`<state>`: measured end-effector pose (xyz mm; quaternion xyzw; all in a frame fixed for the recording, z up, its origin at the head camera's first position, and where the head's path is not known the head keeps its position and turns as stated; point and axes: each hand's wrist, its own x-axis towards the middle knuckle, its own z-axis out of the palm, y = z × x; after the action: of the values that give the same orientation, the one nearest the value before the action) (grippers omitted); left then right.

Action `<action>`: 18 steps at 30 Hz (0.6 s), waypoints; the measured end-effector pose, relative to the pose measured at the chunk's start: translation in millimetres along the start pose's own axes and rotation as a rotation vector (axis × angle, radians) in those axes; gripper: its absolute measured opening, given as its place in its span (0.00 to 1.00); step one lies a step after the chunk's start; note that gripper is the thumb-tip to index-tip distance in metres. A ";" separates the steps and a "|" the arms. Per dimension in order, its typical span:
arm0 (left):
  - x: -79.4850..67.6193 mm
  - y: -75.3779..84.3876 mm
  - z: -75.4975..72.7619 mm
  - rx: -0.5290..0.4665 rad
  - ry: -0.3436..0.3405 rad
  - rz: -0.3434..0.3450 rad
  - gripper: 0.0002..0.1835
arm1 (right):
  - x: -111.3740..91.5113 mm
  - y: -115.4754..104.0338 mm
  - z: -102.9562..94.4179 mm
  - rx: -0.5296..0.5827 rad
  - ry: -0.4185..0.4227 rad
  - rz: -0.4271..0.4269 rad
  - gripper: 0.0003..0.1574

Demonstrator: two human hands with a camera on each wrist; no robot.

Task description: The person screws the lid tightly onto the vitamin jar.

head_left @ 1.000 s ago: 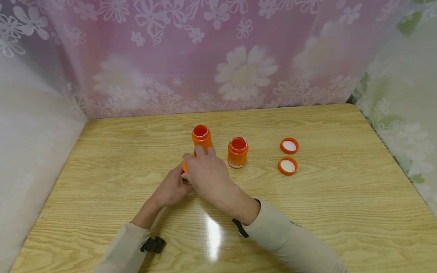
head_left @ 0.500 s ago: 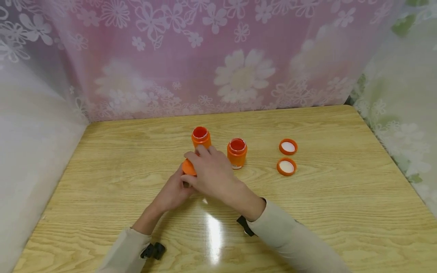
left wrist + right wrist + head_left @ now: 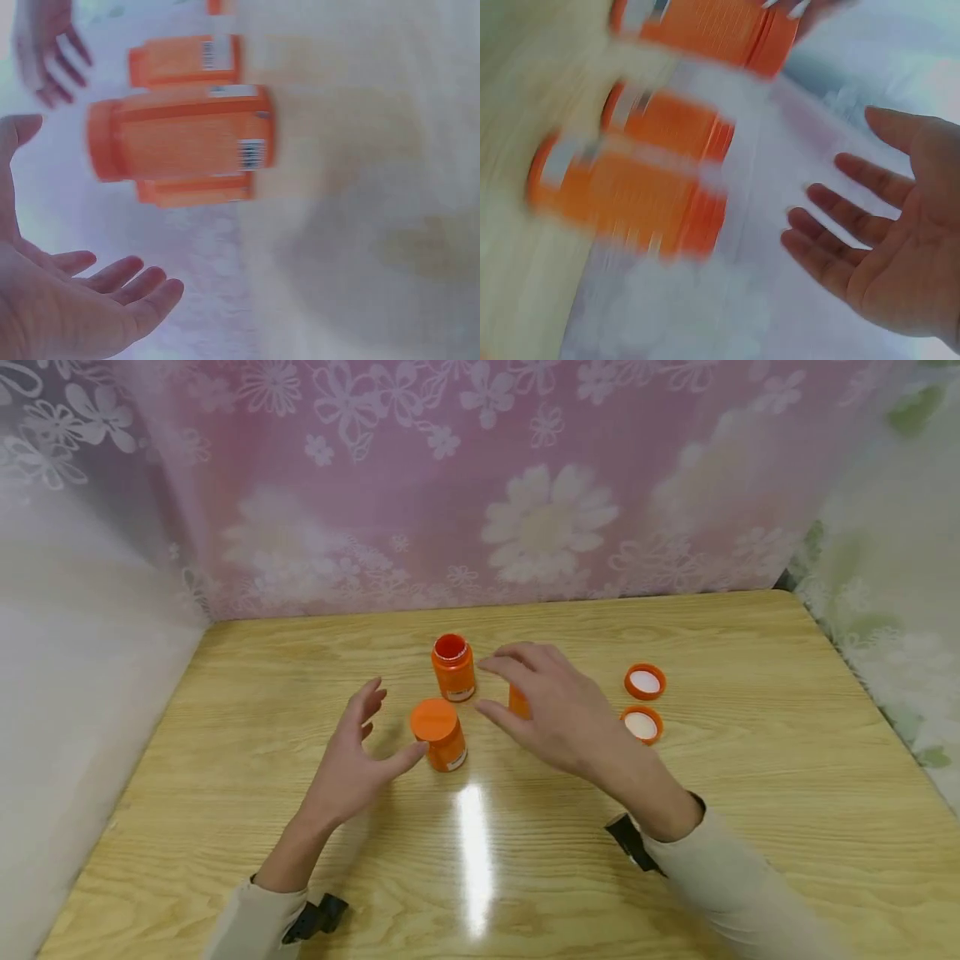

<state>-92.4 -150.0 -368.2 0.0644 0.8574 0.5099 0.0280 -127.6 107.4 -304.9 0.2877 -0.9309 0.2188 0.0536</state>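
An orange jar with its lid on (image 3: 437, 727) stands on the table near the middle. My left hand (image 3: 356, 768) is spread just left of it, thumb tip close to the jar's side, holding nothing. Behind that jar is an uncapped orange jar (image 3: 453, 672), its red inside showing. My right hand (image 3: 558, 710) hangs with spread fingers in front of another orange jar (image 3: 519, 702), hiding most of it. In the left wrist view the capped jar (image 3: 184, 135) stands ahead of the open palm. The right wrist view shows the fingers (image 3: 832, 259) apart from the blurred jars.
Two orange lids, a far one (image 3: 645, 682) and a near one (image 3: 642, 725), lie white side up to the right of the jars. The wooden table (image 3: 247, 693) ends at a pink flowered curtain (image 3: 375, 527). Pale cloths hang at both sides.
Both hands have let go of the capped jar, which now stands on the table. The left hand has drawn off leftward, and the right has moved right toward the jar there.
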 end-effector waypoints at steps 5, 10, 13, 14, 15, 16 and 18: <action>-3.7 26.1 -1.2 -0.058 0.084 0.119 0.43 | -17.4 43.2 -24.6 -0.005 0.037 0.054 0.29; -6.5 54.4 9.9 0.015 0.134 0.315 0.42 | -33.7 77.9 -37.2 -0.053 0.016 0.142 0.29; -5.3 67.0 20.7 0.072 0.153 0.419 0.41 | -41.5 93.2 -39.7 -0.071 0.007 0.167 0.30; -4.4 69.9 25.0 0.077 0.151 0.443 0.41 | -44.3 97.2 -40.3 -0.074 0.000 0.178 0.30; -3.4 72.1 29.7 0.085 0.149 0.459 0.41 | -47.0 101.0 -40.7 -0.077 -0.010 0.188 0.30; -2.3 74.0 34.9 0.094 0.143 0.469 0.40 | -49.8 104.6 -41.1 -0.081 -0.019 0.199 0.30; 0.3 76.6 46.4 0.121 0.134 0.481 0.40 | -55.6 110.9 -41.6 -0.080 -0.037 0.220 0.30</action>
<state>-81.2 -73.4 -323.1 0.2340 0.8464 0.4528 -0.1547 -144.6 236.1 -321.7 0.1855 -0.9656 0.1805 0.0237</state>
